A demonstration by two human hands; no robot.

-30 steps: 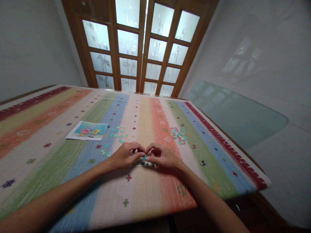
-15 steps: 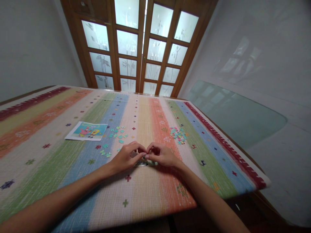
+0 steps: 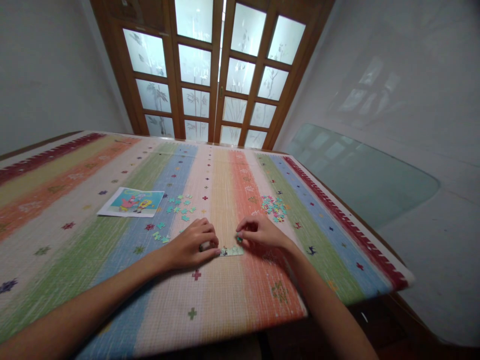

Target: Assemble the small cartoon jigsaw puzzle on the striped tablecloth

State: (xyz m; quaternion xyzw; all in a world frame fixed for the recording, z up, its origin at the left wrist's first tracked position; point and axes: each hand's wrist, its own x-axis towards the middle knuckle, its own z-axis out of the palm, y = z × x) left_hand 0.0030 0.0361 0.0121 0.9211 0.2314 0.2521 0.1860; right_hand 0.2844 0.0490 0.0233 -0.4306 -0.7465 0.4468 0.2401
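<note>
A short strip of joined jigsaw pieces (image 3: 231, 251) lies flat on the striped tablecloth. At its left end is my left hand (image 3: 194, 244), fingers curled and the thumb and fingertips close together on the strip's edge. My right hand (image 3: 261, 231) is just above and right of the strip. Between its thumb and fingers it pinches a small teal jigsaw piece (image 3: 239, 239), partly hidden by the fingertips. Loose jigsaw pieces (image 3: 182, 205) lie beyond my left hand, with several more pieces (image 3: 161, 236) nearer to it.
A heap of mixed jigsaw pieces (image 3: 275, 207) lies beyond my right hand. A printed cartoon picture (image 3: 132, 202) rests at the left. The striped tablecloth (image 3: 221, 300) covers the table, whose front edge is close to me. Wooden glass-paned doors (image 3: 217, 95) stand behind.
My hands were together over the strip and have moved apart. My right hand shifted right, and the teal piece in its fingers now shows. More of the joined strip is uncovered.
</note>
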